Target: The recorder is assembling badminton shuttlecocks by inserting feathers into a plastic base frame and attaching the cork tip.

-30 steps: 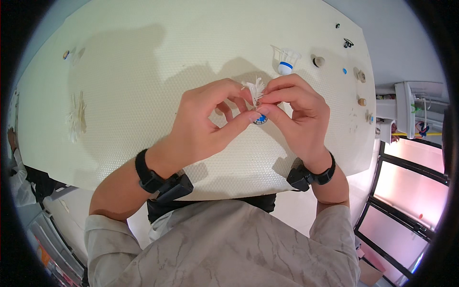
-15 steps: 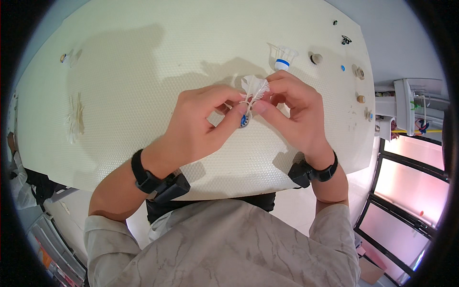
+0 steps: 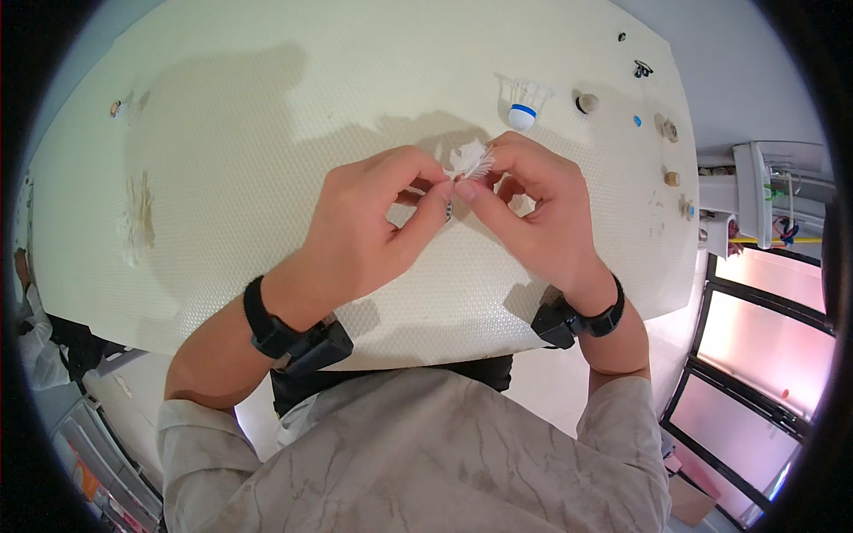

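Note:
Over the middle of the table my left hand (image 3: 369, 209) and my right hand (image 3: 538, 200) meet, thumbs and forefingers closed on a battered feather shuttlecock. Its ruffled white feathers (image 3: 471, 160) stick out beyond the fingertips. Most of its base is hidden by the left thumb; only a dark-marked sliver (image 3: 449, 210) shows. Just past my right hand lies another shuttlecock (image 3: 523, 114), with white feathers and a blue band around its cork. Each wrist wears a black strap with a small black box.
Loose white feather pieces (image 3: 140, 222) lie in a pile at the left of the pale textured table (image 3: 231, 231). A round cork base (image 3: 586, 104) sits right of the whole shuttlecock. Farther right are a small blue disc (image 3: 637, 121), black bits (image 3: 642, 68) and several tan, knob-like pieces (image 3: 672, 178).
The held shuttlecock has been tilted, so its blue-marked base is now mostly covered and its feathers sit lower. My right hand has shifted slightly left.

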